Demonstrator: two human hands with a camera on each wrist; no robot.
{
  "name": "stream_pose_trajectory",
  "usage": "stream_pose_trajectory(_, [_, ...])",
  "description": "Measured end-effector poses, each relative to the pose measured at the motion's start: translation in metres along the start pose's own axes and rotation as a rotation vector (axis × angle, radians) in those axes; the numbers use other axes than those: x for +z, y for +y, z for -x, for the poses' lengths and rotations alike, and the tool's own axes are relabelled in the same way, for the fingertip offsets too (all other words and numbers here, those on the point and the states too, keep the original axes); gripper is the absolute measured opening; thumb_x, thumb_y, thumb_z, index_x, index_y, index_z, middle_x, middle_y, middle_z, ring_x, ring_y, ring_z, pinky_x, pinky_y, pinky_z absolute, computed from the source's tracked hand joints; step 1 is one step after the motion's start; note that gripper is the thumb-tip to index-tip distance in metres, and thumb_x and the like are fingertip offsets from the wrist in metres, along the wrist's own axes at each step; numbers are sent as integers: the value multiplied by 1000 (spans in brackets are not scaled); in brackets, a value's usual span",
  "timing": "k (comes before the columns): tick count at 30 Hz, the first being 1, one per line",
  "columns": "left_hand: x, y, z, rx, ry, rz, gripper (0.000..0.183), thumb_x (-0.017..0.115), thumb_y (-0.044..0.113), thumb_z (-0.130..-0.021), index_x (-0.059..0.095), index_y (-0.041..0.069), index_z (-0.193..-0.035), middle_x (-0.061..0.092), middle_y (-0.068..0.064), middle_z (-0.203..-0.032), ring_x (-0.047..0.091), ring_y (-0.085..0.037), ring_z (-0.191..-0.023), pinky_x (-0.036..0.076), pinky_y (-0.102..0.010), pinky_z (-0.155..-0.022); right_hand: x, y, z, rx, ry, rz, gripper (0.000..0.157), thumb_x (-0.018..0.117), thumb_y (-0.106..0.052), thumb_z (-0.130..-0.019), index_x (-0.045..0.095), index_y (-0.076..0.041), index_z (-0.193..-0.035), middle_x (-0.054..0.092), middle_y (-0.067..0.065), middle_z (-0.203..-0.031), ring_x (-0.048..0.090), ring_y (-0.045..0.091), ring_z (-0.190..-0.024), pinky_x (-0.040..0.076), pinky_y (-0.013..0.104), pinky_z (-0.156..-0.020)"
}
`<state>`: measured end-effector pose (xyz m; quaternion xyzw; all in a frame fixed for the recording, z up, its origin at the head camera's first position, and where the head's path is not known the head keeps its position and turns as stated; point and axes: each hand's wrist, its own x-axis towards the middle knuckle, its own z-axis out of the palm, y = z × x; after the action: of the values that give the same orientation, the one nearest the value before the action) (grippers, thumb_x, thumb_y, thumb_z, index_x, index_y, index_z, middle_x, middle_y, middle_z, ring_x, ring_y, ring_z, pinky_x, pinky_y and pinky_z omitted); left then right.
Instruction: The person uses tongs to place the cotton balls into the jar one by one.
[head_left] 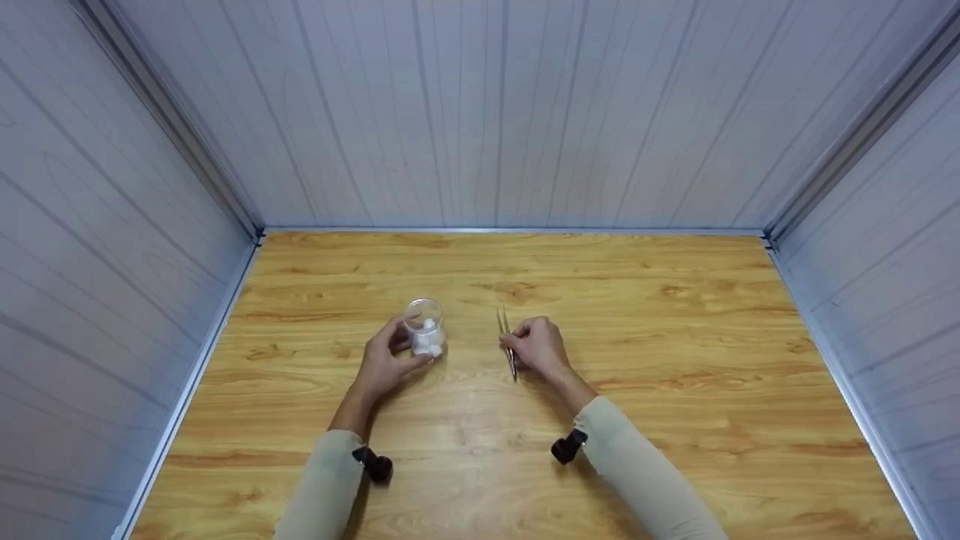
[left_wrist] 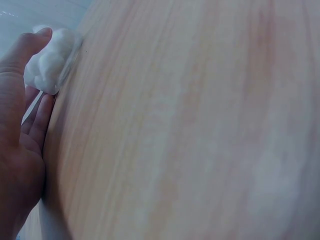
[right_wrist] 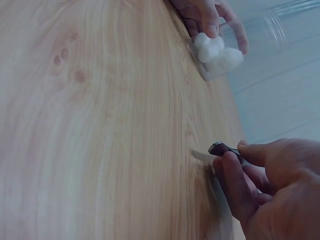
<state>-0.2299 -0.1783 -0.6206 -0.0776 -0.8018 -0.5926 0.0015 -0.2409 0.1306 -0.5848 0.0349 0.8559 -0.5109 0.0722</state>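
Note:
My left hand (head_left: pixel 382 364) grips a clear jar (head_left: pixel 415 312) from its left side, thumb at the near side and fingers round the back. White cotton balls (head_left: pixel 427 341) fill its lower part; the left wrist view shows the cotton balls (left_wrist: pixel 52 57) close by the thumb. In the right wrist view the jar (right_wrist: pixel 262 37) stands upright on the wooden table, its mouth uncovered. To the right of it, my right hand (head_left: pixel 541 347) pinches metal tweezers (head_left: pixel 503 318) between thumb and fingers. The tweezers' two tips point away from me, apart from each other, and their rounded end (right_wrist: pixel 218 148) faces me.
The wood-grain table (head_left: pixel 675 360) is enclosed by a pale panelled back wall (head_left: pixel 495 112), a left wall (head_left: pixel 112 262) and a right wall (head_left: pixel 877 262). Black wrist cameras sit at both sleeve cuffs, one (head_left: pixel 377 466) on the left and one (head_left: pixel 568 447) on the right.

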Motion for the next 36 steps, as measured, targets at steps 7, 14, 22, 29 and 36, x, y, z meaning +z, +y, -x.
stream_pose_trajectory(7, [0,1,0,-16,-3,-10,76,94,2,-90,61,10,-158,72,-20,-142,70,-36,-134,63,-42,-117,3,15,-9,-19,-17,3,22,88,-18,-98,83,-9,-79,80,1,-72,66,6,-51,57,20,-49])
stream_pose_trajectory(14, [0,0,1,-18,-2,-6,76,94,2,-90,61,8,-158,71,-21,-141,70,-35,-133,63,-38,-116,1,13,-6,-10,-28,-30,21,90,-18,-96,78,-8,-81,81,4,-76,69,8,-54,60,23,-49])
stream_pose_trajectory(22, [-1,0,0,-1,-11,7,76,95,0,-88,62,7,-157,72,-19,-140,70,-33,-132,62,-29,-113,2,-4,3,67,-11,-42,11,89,-13,-97,82,-5,-100,85,11,-90,68,10,-56,61,24,-51])
stream_pose_trajectory(29, [-1,0,0,-7,-9,0,76,95,1,-88,62,7,-157,72,-20,-140,70,-34,-132,62,-32,-114,4,-4,4,52,-3,-30,11,87,-12,-98,83,-4,-104,86,12,-92,70,10,-57,61,24,-50])
stream_pose_trajectory(36, [0,0,0,3,-3,4,77,94,0,-88,62,8,-157,72,-19,-141,70,-35,-133,62,-36,-115,3,1,2,-8,-19,-24,22,87,-14,-98,82,0,-114,86,20,-108,76,13,-67,63,28,-53])
